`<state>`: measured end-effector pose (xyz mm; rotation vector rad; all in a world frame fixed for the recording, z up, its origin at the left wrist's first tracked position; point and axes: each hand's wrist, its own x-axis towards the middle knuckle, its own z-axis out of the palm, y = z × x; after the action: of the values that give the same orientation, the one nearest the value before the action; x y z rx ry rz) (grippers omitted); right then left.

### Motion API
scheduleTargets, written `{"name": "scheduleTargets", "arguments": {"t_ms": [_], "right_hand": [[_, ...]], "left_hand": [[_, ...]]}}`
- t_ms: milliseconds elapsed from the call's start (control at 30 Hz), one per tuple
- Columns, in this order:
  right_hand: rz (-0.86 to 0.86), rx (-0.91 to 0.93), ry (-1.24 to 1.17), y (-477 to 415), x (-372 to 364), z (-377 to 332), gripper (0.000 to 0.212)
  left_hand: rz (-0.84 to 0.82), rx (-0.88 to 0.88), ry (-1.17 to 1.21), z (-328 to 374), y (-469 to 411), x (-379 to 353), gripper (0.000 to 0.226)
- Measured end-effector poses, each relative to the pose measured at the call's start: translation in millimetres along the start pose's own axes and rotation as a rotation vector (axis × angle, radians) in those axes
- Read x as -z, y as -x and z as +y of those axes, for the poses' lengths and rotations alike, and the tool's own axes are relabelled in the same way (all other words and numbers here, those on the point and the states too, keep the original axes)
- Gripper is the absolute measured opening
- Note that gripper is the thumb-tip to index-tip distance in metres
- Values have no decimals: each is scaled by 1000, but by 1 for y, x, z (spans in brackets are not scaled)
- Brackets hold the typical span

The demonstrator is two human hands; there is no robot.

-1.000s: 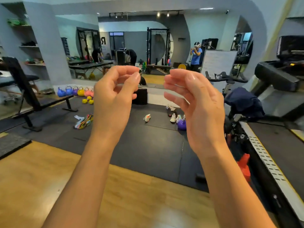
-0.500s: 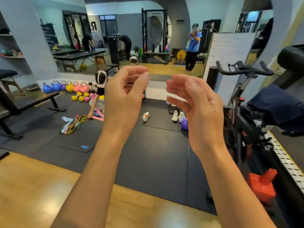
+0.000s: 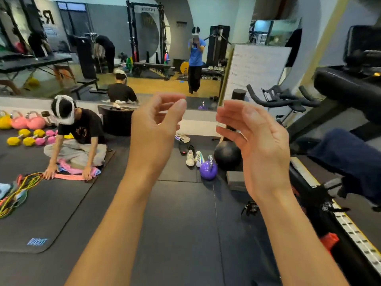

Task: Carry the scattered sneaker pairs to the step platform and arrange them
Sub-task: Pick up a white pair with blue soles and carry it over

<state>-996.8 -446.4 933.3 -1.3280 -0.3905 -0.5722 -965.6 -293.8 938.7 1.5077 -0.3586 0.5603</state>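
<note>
1. Down on the ground, black rubber floor (image 3: 181, 223) fills most of the view, with a mirror wall (image 3: 144, 48) along the far side.
2. On the right edge there's a treadmill (image 3: 348, 227), and some dark blue clothing (image 3: 350, 162) is draped over it.
3. Just behind that is an exercise bike (image 3: 282, 100), handlebars pointing left, and a whiteboard (image 3: 255, 69) stands behind it.
4. On the left, a person (image 3: 82, 137) in a black tee sits on the floor with both palms pressed on a pink cloth (image 3: 72, 175). A tangle of coloured bands (image 3: 18, 188) lies just to their side.
5. A black box (image 3: 116, 122) stands behind that person, up against the mirror wall. Can't tell if it's the step platform, honestly.
6. A black medicine ball (image 3: 226, 154) sits mid-floor with a purple kettlebell (image 3: 208, 172) just in front of it, close enough that they may be touching.
7. The sneakers (image 3: 190, 158) are all on the floor between the box and the ball. Two pale ones lie side by side just left of the kettlebell. A black shoe (image 3: 182, 148) is right behind them, and one more pale one is farther back.
8. Yellow and pink dumbbells (image 3: 26, 138) are scattered far left.
9. The hands: left hand (image 3: 153, 129) and right hand (image 3: 261, 141) are both raised in front of the camera, palms facing each other with a gap between. The fingers are loosely curled and neither one grips anything. They're well apart from the shoes.
</note>
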Motion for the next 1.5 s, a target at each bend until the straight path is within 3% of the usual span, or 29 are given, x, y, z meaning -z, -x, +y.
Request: {"name": "scheduleTargets", "arguments": {"t_ms": [167, 500, 900, 1267, 1500], "right_hand": [[58, 3, 31, -84, 7, 81, 27], [-16, -84, 50, -291, 2, 249, 28], [-80, -180, 134, -480, -68, 466, 24], [-69, -417, 96, -636, -103, 663, 22], [-212, -496, 130, -714, -129, 812, 24]], "left_hand": [[-64, 21, -9, -79, -89, -19, 9], [-58, 99, -150, -230, -290, -55, 9], [-28, 190, -191, -429, -503, -36, 10], [27, 364, -264, -613, -680, -15, 11], [113, 420, -406, -742, -755, 0, 14]]}}
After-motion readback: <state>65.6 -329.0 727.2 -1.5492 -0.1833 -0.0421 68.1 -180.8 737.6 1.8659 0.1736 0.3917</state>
